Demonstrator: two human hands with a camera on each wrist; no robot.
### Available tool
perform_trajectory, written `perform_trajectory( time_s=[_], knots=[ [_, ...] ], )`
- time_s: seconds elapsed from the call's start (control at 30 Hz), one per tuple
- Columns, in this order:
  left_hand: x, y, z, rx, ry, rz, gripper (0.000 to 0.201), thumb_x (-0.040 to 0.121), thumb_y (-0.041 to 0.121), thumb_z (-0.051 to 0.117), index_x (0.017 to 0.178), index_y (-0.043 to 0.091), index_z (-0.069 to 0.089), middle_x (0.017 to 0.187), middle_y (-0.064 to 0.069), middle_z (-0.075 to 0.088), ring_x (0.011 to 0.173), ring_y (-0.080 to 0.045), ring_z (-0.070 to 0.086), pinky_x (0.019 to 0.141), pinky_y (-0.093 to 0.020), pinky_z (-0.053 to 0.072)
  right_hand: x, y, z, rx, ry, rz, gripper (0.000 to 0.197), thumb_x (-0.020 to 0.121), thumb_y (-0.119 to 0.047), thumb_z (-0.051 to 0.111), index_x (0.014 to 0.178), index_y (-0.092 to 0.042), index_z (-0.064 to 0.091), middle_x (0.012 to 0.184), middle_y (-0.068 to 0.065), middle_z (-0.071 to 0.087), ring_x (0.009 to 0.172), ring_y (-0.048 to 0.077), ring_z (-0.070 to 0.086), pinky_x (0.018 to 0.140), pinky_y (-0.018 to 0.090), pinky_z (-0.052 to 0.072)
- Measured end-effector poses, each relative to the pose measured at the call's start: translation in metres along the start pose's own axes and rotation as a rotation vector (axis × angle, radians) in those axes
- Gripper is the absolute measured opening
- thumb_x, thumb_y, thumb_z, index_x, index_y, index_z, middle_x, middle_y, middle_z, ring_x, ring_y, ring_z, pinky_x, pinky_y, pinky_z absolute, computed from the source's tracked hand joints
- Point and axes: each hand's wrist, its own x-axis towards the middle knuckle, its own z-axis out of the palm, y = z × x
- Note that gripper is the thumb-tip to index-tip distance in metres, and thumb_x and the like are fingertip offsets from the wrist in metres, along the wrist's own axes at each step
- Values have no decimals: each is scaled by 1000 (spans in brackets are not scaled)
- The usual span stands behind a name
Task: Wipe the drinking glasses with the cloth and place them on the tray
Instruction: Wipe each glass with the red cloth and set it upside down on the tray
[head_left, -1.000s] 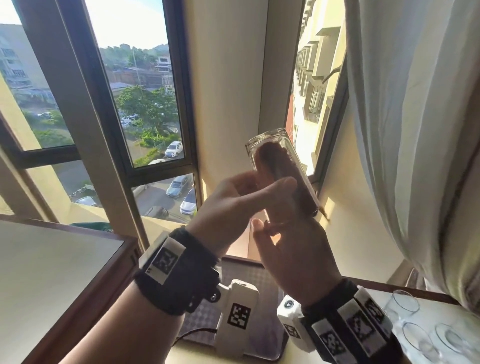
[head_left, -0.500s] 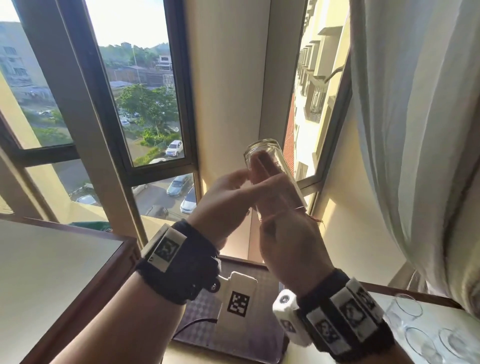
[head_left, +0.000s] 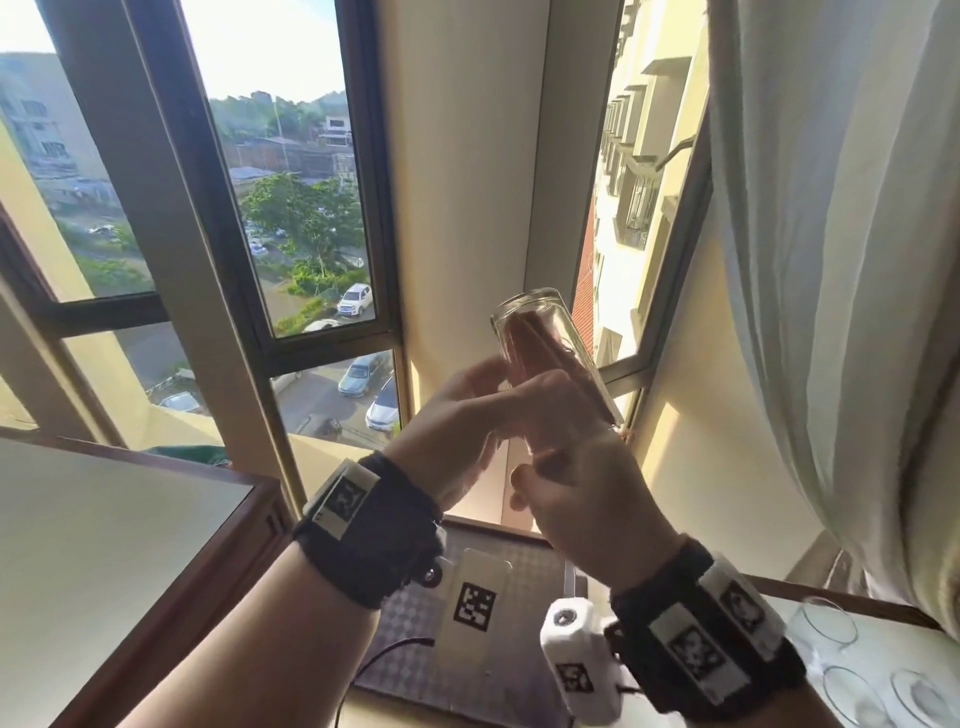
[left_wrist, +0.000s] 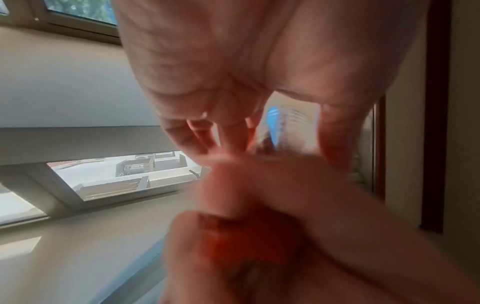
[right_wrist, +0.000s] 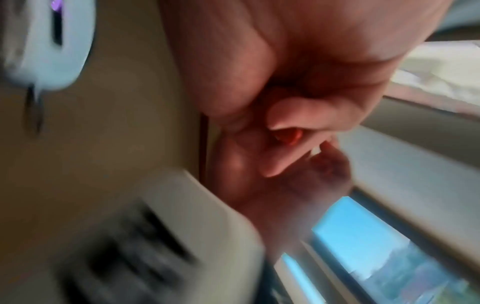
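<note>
glass (head_left: 550, 358) was raised before the window frame (head_left: 384, 260), base up, long axis tilted up-left | my right hand (head_left: 582, 499) had fingers inside it, apparently with reddish cloth (head_left: 535, 348) | left hand (head_left: 467, 426) curled round its outside, nearer | tray (head_left: 519, 561) lay below the glass

Sunlit dark-framed windows (head_left: 291, 218) flank a cream wall (head_left: 467, 182); pale curtain (head_left: 831, 260) hangs right, wooden table (head_left: 104, 545) left.
</note>
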Motion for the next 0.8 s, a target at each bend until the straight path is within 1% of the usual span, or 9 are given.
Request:
perform_trajectory(
  time_s=[0.13,0.23,0.33,0.43,0.5,0.57,0.67,0.73,0.8],
  knots=[
    [-8,-7,1,-224,-168,56,84,79,44,90,132,-12,55,124,-29,56,118,-43,54,116,-75,28,-5,-18,-13,1185,-365,144,55,77,-10,69,126,4,49,73,17,61,41,19,58,35,20,35],
    [-11,-8,6,-190,-178,61,98,82,45,88,144,-16,40,133,-28,52,126,-41,51,119,-75,23,-5,-19,-6,1507,-315,183,56,98,-34,52,140,0,38,95,17,65,41,12,58,37,17,36],
    [-12,-5,-1,-63,-180,33,66,87,43,84,139,11,59,134,-15,66,129,-30,60,117,-58,41,-9,-13,-12,1313,-84,248,46,103,-37,51,138,-6,50,99,20,57,35,8,47,35,16,36],
    [-15,0,-10,27,-104,-21,49,92,32,68,139,21,61,134,-8,71,127,-25,65,109,-49,47,-15,-12,-23,633,196,252,35,90,-36,72,90,-1,70,53,11,53,33,13,44,35,22,35],
    [-19,9,-6,37,-85,-71,52,90,47,65,133,18,65,132,-10,72,127,-27,65,104,-45,48,-19,-5,-23,226,347,177,36,83,-38,77,68,-8,66,46,0,57,37,9,55,43,17,45],
    [-21,17,3,43,-59,-148,69,77,77,69,117,21,73,122,-7,76,120,-25,67,102,-43,49,-22,2,-23,-114,449,-108,23,85,-34,78,75,-15,70,66,-8,71,57,4,66,57,11,52],
    [-19,23,13,68,18,-130,62,77,79,72,97,21,81,106,-5,80,112,-23,71,116,-53,46,-27,13,-17,-576,278,-320,22,98,-28,65,101,-12,79,105,-1,75,78,5,67,72,5,47],
    [-17,22,13,99,68,-40,52,80,66,82,91,15,82,104,-12,80,107,-29,73,116,-56,46,-30,8,-12,-602,193,-271,21,96,-26,64,92,-13,79,90,-4,74,61,1,59,68,-3,30],
    [-16,18,11,91,61,44,41,78,54,87,90,15,83,104,-15,80,104,-31,75,109,-50,53,-34,-5,-10,-480,190,-222,24,88,-21,76,66,-14,70,59,-19,57,44,-11,46,55,-6,29]
  ],
)
